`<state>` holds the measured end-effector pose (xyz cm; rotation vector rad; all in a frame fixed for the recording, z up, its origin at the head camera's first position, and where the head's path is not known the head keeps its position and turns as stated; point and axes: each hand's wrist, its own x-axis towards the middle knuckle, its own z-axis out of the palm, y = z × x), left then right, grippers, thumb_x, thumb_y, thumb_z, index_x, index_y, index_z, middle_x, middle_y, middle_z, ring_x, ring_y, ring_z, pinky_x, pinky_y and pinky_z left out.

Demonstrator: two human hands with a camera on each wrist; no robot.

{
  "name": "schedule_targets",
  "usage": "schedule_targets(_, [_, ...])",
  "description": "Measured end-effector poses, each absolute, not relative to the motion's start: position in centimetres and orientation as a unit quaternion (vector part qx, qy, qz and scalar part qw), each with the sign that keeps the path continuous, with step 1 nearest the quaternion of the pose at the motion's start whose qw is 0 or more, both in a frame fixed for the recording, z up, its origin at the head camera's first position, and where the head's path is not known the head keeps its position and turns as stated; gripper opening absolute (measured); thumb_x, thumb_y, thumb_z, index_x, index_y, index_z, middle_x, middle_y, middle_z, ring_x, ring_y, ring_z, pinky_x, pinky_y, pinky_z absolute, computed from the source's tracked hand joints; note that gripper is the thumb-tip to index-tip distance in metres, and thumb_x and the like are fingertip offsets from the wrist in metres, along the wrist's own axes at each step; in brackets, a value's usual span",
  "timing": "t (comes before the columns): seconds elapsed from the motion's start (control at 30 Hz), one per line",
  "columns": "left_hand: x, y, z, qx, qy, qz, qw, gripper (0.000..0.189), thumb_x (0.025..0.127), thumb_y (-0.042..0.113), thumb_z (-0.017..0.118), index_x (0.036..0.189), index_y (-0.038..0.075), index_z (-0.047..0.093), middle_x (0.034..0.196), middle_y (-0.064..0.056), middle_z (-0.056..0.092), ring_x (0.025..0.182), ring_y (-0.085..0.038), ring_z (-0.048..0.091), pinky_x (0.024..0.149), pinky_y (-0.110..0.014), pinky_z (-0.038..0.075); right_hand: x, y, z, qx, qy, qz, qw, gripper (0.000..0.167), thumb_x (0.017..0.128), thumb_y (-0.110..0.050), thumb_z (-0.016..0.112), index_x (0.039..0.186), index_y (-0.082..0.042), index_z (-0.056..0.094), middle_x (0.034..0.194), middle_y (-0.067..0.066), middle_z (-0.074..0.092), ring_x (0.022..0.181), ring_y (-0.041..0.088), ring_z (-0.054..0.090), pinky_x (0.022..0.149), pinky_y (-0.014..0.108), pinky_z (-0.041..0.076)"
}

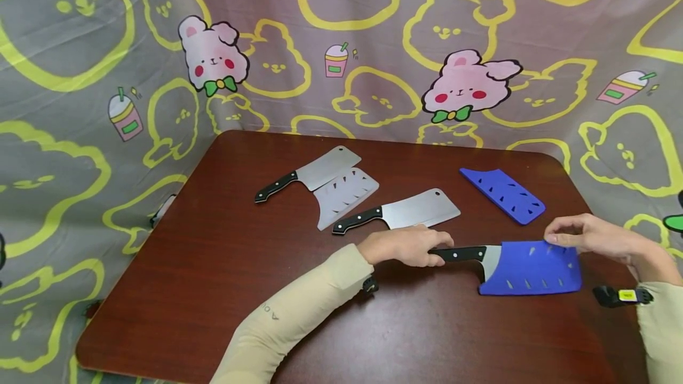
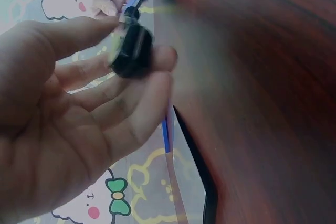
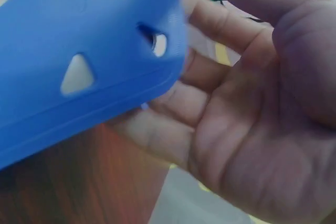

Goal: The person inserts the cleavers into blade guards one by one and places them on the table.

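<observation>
At the table's right side, a cleaver [image 1: 463, 253] has its blade inside a blue slotted blade cover [image 1: 533, 274]; a strip of steel shows near the handle. My left hand [image 1: 407, 246] pinches the end of the black handle, its fingers curled about it in the left wrist view. My right hand [image 1: 592, 234] pinches the top edge of the cover near its outer end. In the right wrist view, its fingers [image 3: 202, 72] reach behind the cover's corner. Behind my left hand lies a second cleaver [image 1: 418, 209] with its blade bare.
Farther left lies a third bare cleaver [image 1: 328, 169], next to a whitish slotted blade cover [image 1: 349, 191]. Another blue cover [image 1: 504, 194] lies at the back right. All rest on the dark wooden table [image 1: 213, 253], with a patterned cloth [image 1: 299, 99] hanging behind it.
</observation>
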<state>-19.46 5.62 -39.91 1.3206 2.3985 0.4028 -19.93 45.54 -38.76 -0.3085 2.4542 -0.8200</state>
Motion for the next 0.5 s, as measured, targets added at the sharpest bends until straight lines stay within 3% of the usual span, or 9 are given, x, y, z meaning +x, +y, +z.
schedule_targets(0.2, [-19.5, 5.3, -39.9, 0.467, 0.846, 0.169, 0.194, 0.036, 0.101, 0.032, 0.055, 0.134, 0.018, 0.055, 0.115, 0.007, 0.068, 0.099, -0.002, 0.06, 0.088, -0.014, 0.043, -20.1, 45.5, -38.8, -0.108, 0.948, -0.219, 0.205, 0.035, 0.101, -0.034, 0.053, 0.115, -0.005, 0.065, 0.11, 0.007, 0.066, 0.086, -0.003, 0.055, 0.07, 0.025, 0.049])
schedule_targets(0.37, [-19.7, 4.5, -39.6, 0.456, 0.84, 0.206, 0.21, 0.036, 0.101, 0.03, 0.055, 0.133, 0.015, 0.055, 0.102, 0.009, 0.069, 0.093, 0.002, 0.061, 0.085, -0.013, 0.043, -20.1, 45.3, -38.7, -0.085, 0.955, -0.2, 0.202, 0.035, 0.102, -0.036, 0.052, 0.108, -0.005, 0.066, 0.102, 0.007, 0.066, 0.084, 0.007, 0.056, 0.068, 0.026, 0.046])
schedule_targets(0.5, [-19.9, 3.7, -39.0, 0.448, 0.842, 0.22, 0.203, 0.038, 0.101, 0.03, 0.056, 0.134, 0.013, 0.055, 0.107, 0.006, 0.068, 0.095, 0.0, 0.061, 0.087, -0.014, 0.044, -20.3, 45.0, -38.3, -0.09, 0.956, -0.205, 0.189, 0.038, 0.102, -0.033, 0.051, 0.112, 0.002, 0.063, 0.107, 0.017, 0.069, 0.087, 0.018, 0.064, 0.07, 0.032, 0.051])
